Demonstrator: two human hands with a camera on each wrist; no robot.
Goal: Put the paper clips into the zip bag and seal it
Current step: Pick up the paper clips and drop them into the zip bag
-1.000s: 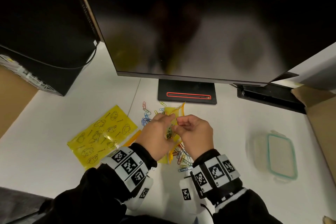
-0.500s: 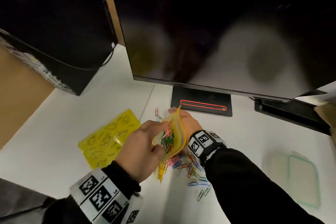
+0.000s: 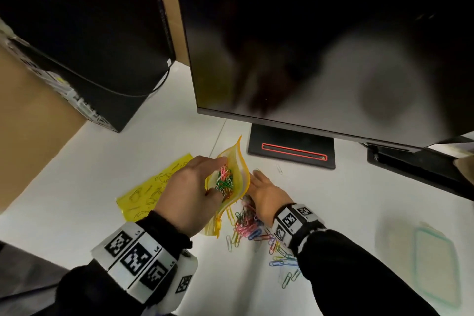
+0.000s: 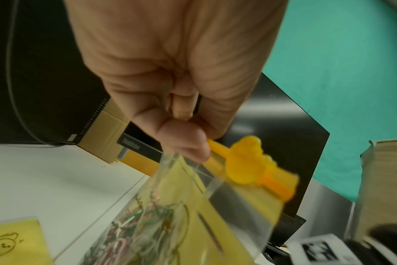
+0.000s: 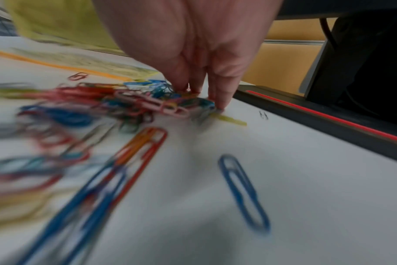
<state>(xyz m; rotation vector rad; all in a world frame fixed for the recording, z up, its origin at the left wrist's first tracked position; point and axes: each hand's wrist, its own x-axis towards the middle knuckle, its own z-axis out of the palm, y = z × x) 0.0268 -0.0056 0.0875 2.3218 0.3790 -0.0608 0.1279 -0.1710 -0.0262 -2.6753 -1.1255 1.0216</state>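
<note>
The white desk (image 3: 346,213) bears loose paper clips (image 3: 250,228), a yellow sheet (image 3: 146,192) and a monitor base (image 3: 292,147).

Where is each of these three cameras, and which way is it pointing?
Head: worn on the head, looking down at the desk; shows both forearms, left hand, right hand.
Left wrist: looks along the left hand at the zip bag it pinches.
Right wrist: low over the desk, looking along the right hand's fingers into the paper clips.
Shared: bag, clips and monitor stand appear in head and wrist views.
</note>
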